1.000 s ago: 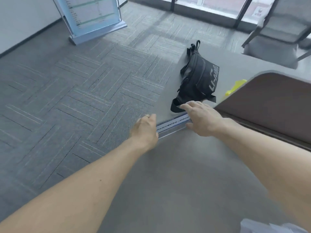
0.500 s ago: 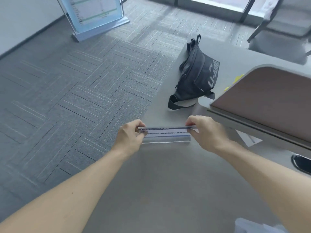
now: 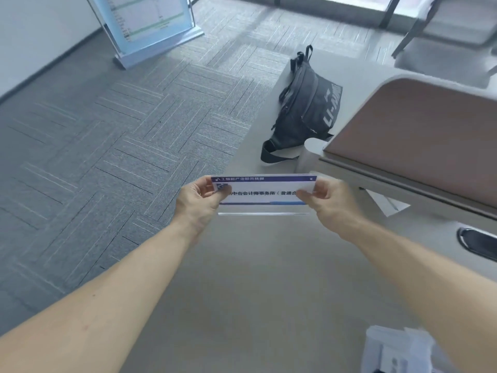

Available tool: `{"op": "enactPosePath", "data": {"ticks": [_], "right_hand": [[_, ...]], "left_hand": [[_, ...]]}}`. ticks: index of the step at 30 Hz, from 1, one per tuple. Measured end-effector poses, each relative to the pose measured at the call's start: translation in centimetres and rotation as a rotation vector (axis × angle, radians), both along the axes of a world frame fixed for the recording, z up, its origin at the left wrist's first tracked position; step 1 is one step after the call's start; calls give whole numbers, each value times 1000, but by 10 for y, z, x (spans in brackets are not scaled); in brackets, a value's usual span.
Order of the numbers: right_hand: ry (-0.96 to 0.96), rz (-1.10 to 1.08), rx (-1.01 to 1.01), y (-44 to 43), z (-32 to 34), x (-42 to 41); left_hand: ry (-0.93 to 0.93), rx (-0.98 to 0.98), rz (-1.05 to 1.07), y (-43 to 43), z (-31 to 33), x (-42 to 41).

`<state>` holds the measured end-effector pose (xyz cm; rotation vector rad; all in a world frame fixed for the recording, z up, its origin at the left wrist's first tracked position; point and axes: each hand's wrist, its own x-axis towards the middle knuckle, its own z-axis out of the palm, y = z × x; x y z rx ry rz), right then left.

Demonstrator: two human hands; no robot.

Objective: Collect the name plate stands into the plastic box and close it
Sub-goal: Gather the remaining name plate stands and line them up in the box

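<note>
A clear acrylic name plate stand (image 3: 262, 193) with a white card, a dark blue top band and black printed characters is held above the grey desk (image 3: 255, 278), its face tilted toward me. My left hand (image 3: 199, 201) pinches its left end. Its right end is pinched by my right hand (image 3: 328, 203). At the bottom right corner a pale translucent plastic thing (image 3: 398, 348) with white items shows partly; I cannot tell whether it is the box.
A black waist bag (image 3: 309, 109) lies on the desk beyond the stand. A brown desk divider panel (image 3: 419, 135) rises at the right, with a dark cable grommet (image 3: 476, 240) near it. Grey carpet (image 3: 107, 130) and a standing floor sign (image 3: 148, 25) are at the left.
Both hands took the stand from the desk edge, lifted it and drew it toward me. Its printed face has turned from edge-on to facing me.
</note>
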<state>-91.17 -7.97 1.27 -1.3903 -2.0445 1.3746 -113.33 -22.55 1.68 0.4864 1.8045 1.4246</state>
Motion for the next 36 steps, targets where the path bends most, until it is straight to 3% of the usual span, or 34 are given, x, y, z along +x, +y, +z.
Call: {"op": "enactPosePath", "data": {"ticks": [6, 10, 12, 14, 17, 19, 21, 23, 26, 32, 36], "right_hand": [[102, 33, 26, -8, 114, 41], [138, 44, 93, -22, 185, 83], [159, 37, 109, -33, 212, 105], [173, 28, 130, -45, 234, 127], [197, 2, 162, -66, 258, 159], [188, -1, 188, -80, 271, 178], [181, -2, 223, -93, 282, 197], [160, -17, 251, -107, 288, 218], [134, -57, 285, -129, 285, 253], [-8, -165, 299, -170, 251, 327], [-60, -128, 293, -182, 241, 379]], "left_hand": [[-120, 118, -16, -3, 123, 38], [40, 98, -103, -18, 205, 73], [282, 53, -133, -26, 243, 93], [681, -15, -224, -32, 277, 113], [1255, -48, -545, -39, 319, 153], [1478, -96, -726, -38, 338, 185], [1589, -155, -834, -34, 347, 214], [1603, -206, -911, -32, 345, 238], [1414, -245, -1018, -34, 330, 262], [1272, -164, -1170, -60, 293, 322], [1297, -225, -1193, -70, 291, 368]]}}
